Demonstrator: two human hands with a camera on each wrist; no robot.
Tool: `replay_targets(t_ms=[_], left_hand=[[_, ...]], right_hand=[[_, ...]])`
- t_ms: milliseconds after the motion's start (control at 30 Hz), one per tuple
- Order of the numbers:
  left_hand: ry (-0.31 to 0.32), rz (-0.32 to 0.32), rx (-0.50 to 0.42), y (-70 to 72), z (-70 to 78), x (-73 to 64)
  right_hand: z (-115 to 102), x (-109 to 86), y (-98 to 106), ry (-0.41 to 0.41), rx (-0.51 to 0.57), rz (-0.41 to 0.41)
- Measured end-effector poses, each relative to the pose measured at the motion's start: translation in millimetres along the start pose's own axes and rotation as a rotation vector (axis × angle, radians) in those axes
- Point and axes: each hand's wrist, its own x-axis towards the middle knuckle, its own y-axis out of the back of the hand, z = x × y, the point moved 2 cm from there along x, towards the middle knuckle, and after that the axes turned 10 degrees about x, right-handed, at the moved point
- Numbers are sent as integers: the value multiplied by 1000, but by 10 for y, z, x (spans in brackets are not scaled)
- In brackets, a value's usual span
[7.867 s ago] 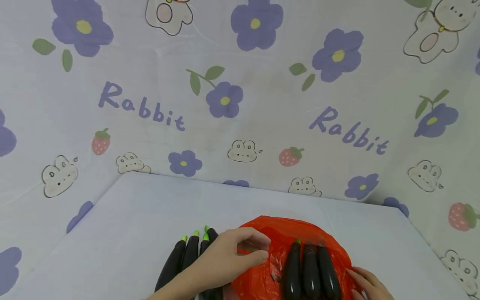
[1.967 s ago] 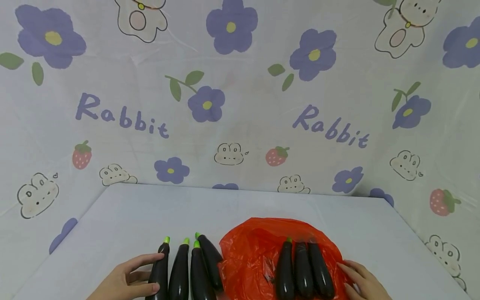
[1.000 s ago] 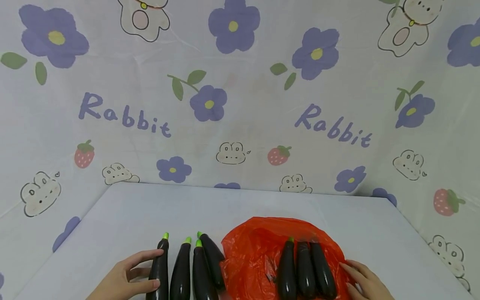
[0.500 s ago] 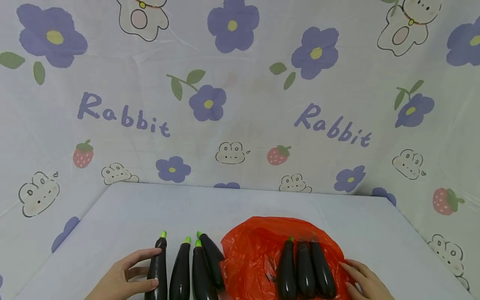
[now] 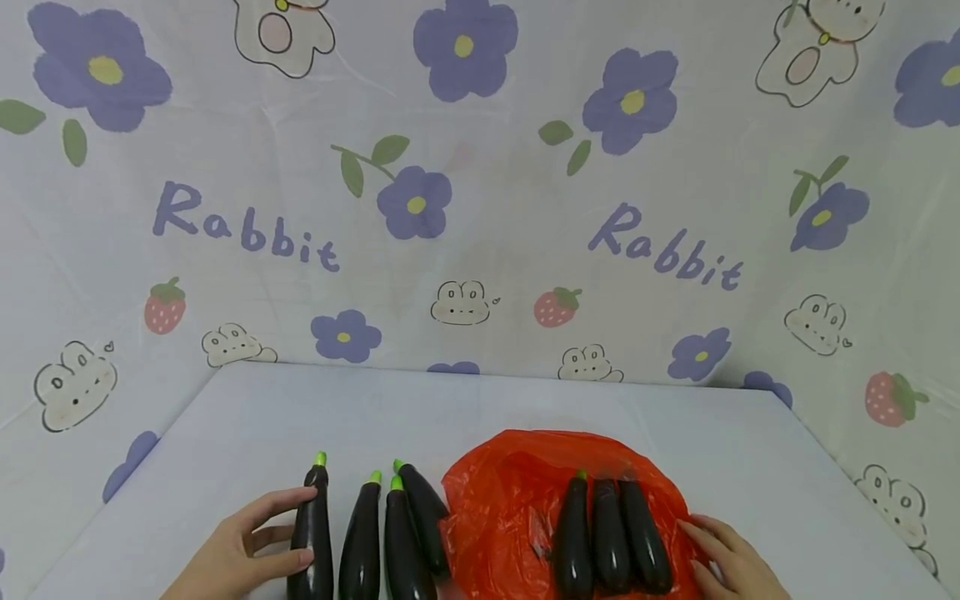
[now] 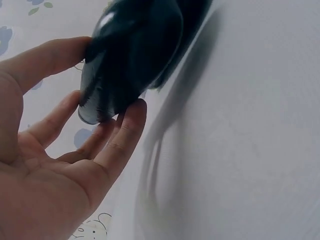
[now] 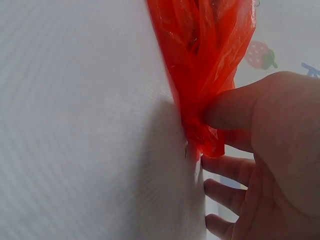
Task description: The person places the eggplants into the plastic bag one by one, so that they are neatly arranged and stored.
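In the head view, my left hand [image 5: 236,542] pinches a glossy black eggplant [image 5: 311,542] with a green stem, the leftmost of a loose row. The left wrist view shows thumb and fingertips spread round the rounded end of that eggplant [image 6: 130,60], its shadow falling on the white surface. My right hand [image 5: 735,558] is at the right edge of a red plastic bag [image 5: 495,500]. Up close, the right hand [image 7: 270,145] pinches a gathered edge of the bag [image 7: 205,60] between thumb and forefinger. Three eggplants [image 5: 611,542] lie side by side on the bag.
Three more eggplants [image 5: 362,542] lie between my left hand and the bag, the rightmost touching or close to the bag's edge. All rest on a white tabletop [image 5: 352,408]. Behind it hangs a cloth [image 5: 510,233] printed with flowers and rabbits.
Earliest, my left hand was over the bag's left side, holding nothing. It then took the leftmost eggplant and has shifted it slightly left and away. The right hand stays at the bag.
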Motion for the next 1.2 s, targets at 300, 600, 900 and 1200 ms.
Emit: replay_targets(t_ms=[300, 600, 900, 1200], left_hand=[[-17, -12, -32, 6, 65, -36], [-10, -16, -49, 11, 104, -44], [-21, -27, -61, -2, 121, -51], [-3, -24, -63, -103, 288, -96]], right_hand=[[38, 6, -3, 30, -14, 5], [36, 3, -3, 41, -24, 16], [21, 18, 1, -3, -13, 4], [32, 3, -13, -34, 13, 5]])
